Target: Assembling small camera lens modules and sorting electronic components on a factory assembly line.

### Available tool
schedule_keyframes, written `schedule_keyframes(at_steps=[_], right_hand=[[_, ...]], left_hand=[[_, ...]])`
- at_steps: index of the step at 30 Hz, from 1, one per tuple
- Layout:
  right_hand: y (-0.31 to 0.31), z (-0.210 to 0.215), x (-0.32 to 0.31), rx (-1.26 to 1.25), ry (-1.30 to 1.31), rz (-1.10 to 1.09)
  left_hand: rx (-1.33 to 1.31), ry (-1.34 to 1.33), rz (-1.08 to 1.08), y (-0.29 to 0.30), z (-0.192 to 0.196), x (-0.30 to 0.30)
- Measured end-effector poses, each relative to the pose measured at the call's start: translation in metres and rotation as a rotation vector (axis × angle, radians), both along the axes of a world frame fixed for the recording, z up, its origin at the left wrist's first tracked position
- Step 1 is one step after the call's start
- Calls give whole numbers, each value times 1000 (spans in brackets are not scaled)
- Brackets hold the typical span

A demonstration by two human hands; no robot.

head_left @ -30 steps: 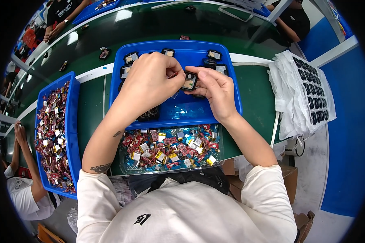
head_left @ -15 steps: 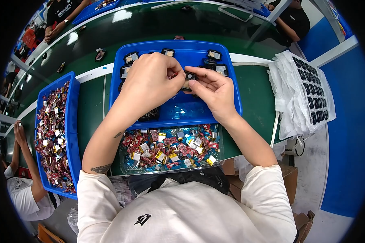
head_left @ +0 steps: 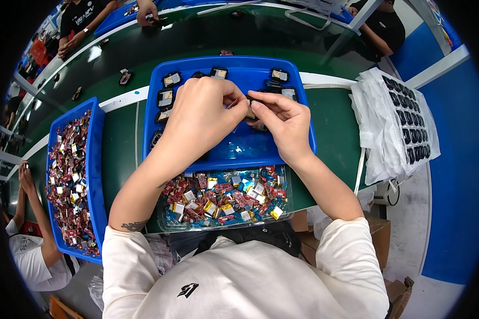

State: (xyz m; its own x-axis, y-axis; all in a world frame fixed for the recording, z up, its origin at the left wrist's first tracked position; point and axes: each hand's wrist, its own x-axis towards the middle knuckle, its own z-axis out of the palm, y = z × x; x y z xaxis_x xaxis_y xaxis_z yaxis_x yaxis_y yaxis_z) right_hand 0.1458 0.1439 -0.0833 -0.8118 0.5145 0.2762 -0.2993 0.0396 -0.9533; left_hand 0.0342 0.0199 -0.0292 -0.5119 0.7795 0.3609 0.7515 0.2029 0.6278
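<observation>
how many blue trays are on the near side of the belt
2: the middle tray straight ahead, and the left tray beside it, heaped with loose parts. Others may be hidden.

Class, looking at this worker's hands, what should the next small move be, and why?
Probably hold the small black case steady in the right hand while the left hand gently eases the small reddish part closer. The right thumb and fingers pinch the case above the blue tray, and the left fingertips are right beside it, though the fingers hide any contact.
</observation>
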Motion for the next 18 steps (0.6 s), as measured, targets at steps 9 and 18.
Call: schedule_keyframes(at_steps=[9,18], right_hand=[[8,-1,-3,-220,14,-23],[12,-3,-3,-225,17,-52]], left_hand=[[22,-39,-29,-2,7,-3],[-54,-204,-97,-3,7,-8]])
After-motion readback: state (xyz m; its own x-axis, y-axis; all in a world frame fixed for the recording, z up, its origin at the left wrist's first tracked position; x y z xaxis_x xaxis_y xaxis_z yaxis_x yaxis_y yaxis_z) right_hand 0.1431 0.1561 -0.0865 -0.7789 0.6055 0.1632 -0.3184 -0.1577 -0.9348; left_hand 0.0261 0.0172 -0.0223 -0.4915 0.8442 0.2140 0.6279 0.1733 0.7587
